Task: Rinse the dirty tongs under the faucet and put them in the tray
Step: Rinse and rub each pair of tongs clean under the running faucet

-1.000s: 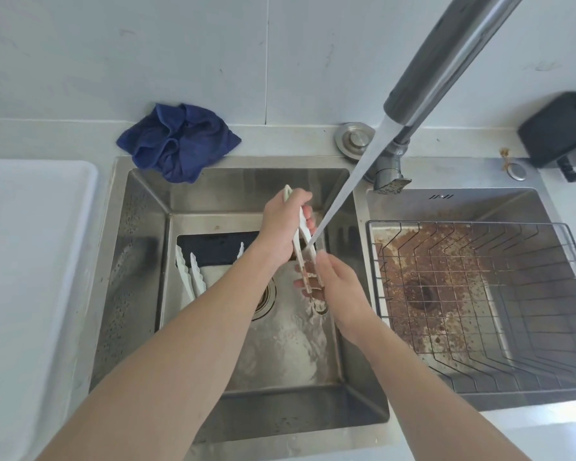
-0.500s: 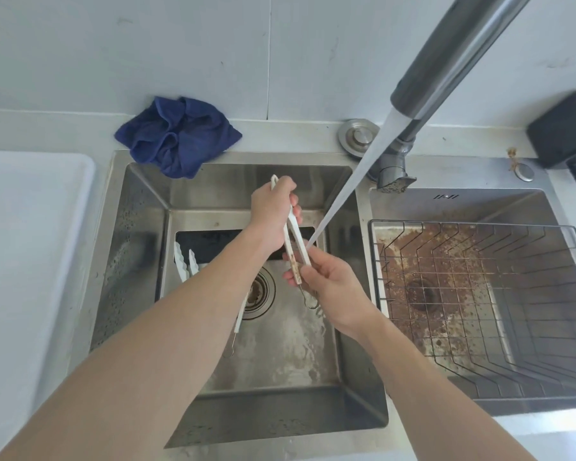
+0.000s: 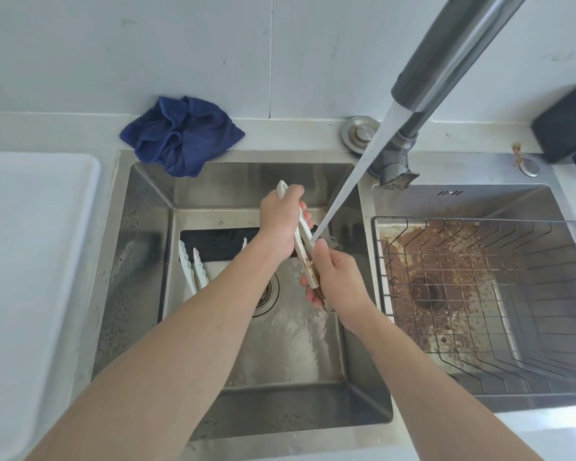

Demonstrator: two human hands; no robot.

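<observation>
1. Tongs [image 3: 302, 247]: a pair of white plastic tongs is held over the left basin of a steel double sink [image 3: 313, 344], tilted, hinge end up and away, tips down toward the viewer.
2. The left hand [image 3: 281, 224] is clenched around the upper, hinge end of the tongs.
3. The right hand [image 3: 335, 282] is grasping the lower end, with the thumb pressed on the tongs near a patch of brown grime that is still visible there.
4. Water runs in a slanted stream from the grey faucet [image 3: 446, 61] at upper right and lands on the tongs just above the right thumb.
5. Compared with half a second ago, the tongs have moved so the stream now strikes them higher and closer to the thumb, and the right hand has shifted its hold along the dirty end. This suggests rubbing is under way and the rinse is not finished.
6. The white tray [image 3: 30, 261] sits on the surface to the left of the sink, well apart from the tongs.
7. More white tongs [image 3: 190, 267] lean in the left basin, beside the left forearm.
8. A crumpled blue cloth [image 3: 180, 134] lies behind the sink; a wire rack [image 3: 479, 294] fills the stained right basin.
</observation>
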